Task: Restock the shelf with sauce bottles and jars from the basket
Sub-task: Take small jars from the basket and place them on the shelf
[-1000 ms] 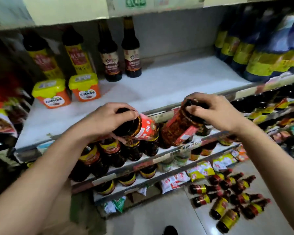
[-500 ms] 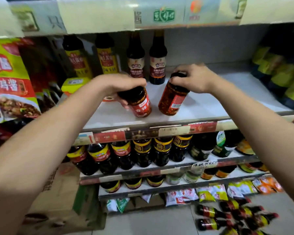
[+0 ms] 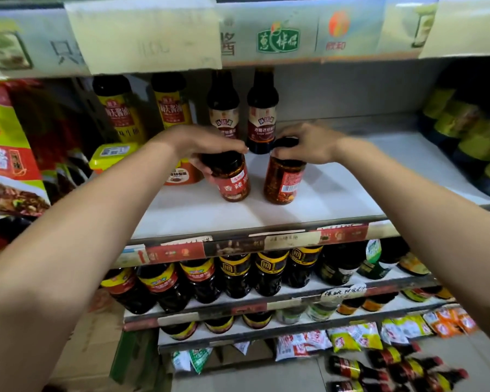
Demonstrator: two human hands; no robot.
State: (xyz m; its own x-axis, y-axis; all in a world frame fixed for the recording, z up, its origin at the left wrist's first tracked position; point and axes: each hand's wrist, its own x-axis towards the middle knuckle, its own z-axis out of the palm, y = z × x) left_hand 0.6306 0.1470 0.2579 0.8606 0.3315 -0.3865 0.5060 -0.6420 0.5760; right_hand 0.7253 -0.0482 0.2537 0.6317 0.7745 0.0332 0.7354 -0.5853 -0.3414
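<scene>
Two chili sauce jars stand side by side on the white shelf (image 3: 337, 199). My left hand (image 3: 201, 145) grips the top of the left jar (image 3: 232, 179), which has a red label and leans slightly. My right hand (image 3: 309, 144) holds the black lid of the right jar (image 3: 285, 181), which is full of red chili flakes. Both jars touch or nearly touch the shelf board. The basket is out of view.
Behind the jars stand two dark bottles (image 3: 262, 114) and two yellow-labelled soy bottles (image 3: 119, 111); an orange tub (image 3: 181, 174) sits to the left. Large bottles (image 3: 470, 137) fill the shelf's right end. Lower shelves hold dark bottles (image 3: 235, 275); more bottles (image 3: 391, 369) lie on the floor.
Both hands have carried the jars up from below the shelf edge, then further back onto the white shelf and down to the board. The camera view has tilted upward.
</scene>
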